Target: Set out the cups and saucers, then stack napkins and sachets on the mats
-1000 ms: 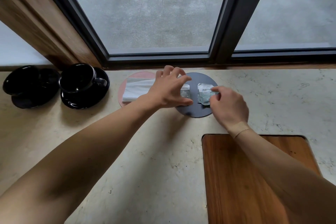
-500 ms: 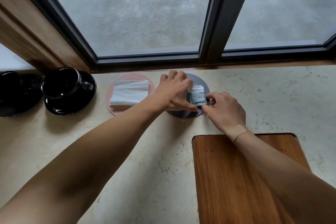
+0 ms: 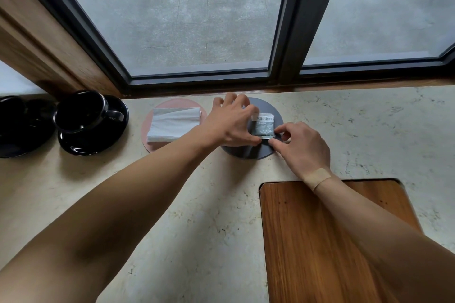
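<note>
Both hands meet over the sachets [image 3: 264,125], which lie in a small stack on the grey mat [image 3: 275,110]. My left hand [image 3: 232,122] comes in from the left; its thumb and fingers curl against the stack's left edge, the thumb tip at the near left corner. My right hand [image 3: 301,146] sits just right of and nearer than the stack; its thumb and forefinger pinch together at the near right corner, the other fingers curled. I cannot tell how many sachets the stack holds. A plaster [image 3: 317,177] wraps the right wrist.

Just left of the left hand lies the pink mat [image 3: 157,147], touching or almost touching the grey one; the wrist hides the join. A folded white napkin [image 3: 172,124] rests on it. Farther left stands a black cup [image 3: 81,112] on a black saucer [image 3: 98,144], handle turned toward the hands. At the far left edge a second cup [image 3: 11,109] and saucer [image 3: 22,142] show only in part.

Below the right wrist a wooden board [image 3: 307,241] is set flush into the pale stone counter [image 3: 197,204]. Beyond both hands runs a dark window frame [image 3: 299,19].
</note>
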Demonstrator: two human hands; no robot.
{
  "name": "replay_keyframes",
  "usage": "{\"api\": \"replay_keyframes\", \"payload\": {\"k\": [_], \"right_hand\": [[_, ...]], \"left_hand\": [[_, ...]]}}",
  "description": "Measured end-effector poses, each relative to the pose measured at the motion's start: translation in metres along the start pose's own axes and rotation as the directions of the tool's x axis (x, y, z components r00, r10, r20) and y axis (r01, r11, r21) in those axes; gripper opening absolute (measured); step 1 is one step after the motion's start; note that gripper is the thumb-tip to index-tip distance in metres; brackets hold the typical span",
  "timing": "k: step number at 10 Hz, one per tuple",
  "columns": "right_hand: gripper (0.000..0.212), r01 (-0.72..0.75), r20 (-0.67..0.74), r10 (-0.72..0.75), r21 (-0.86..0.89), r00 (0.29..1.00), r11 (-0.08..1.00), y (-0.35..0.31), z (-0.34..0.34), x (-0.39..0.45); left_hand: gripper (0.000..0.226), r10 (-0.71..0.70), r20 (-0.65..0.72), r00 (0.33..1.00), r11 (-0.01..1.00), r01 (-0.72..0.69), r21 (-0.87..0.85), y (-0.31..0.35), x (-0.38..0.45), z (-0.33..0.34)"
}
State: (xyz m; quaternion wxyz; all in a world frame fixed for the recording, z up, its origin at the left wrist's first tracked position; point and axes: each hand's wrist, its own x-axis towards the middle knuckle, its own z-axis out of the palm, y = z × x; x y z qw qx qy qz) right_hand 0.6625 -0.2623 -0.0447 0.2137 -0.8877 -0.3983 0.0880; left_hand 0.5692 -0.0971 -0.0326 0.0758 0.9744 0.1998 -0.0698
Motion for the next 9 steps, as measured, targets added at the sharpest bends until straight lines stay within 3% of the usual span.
{"api": "replay_keyframes", "payload": {"k": [6,9], "right_hand": [[0.028,-0.015,-0.001,0.015,0.034,1.0,0.999,0.0,-0.001,0.002],[0.036,-0.025,0.008,0.025,0.07,1.0,0.997,-0.002,-0.005,-0.001]], "left_hand": [[0.07,0.009,-0.021,1.0,0.999,-0.008,0.054,-0.001,-0.001,0.002],[0.086,-0.024,-0.048,0.999,0.997,0.028,0.07,0.005,-0.013,-0.006]]}}
